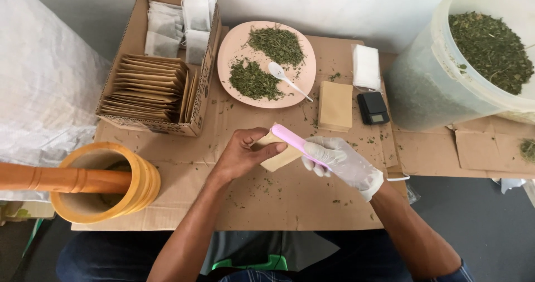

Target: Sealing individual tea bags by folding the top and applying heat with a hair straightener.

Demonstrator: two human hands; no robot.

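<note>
Person at cardboard-covered bench (267,204) holding a small paper envelope and a pink tool.

Big tub of dried herbs (485,42) far right, box of envelopes (161,76) left, wooden mortar (106,181) near left, pink plate (266,63) centre. Left hand (242,154) fingers pinch tan envelope (278,156) mid-bench; gloved right hand (343,162) fingers wrap pink tool (292,140) touching it.

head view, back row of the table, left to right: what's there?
Cardboard box of paper envelopes and filter bags → pink plate with two piles of dried herb and a white spoon → stack of white bags → small black scale → big plastic bucket of dried herb.
</note>
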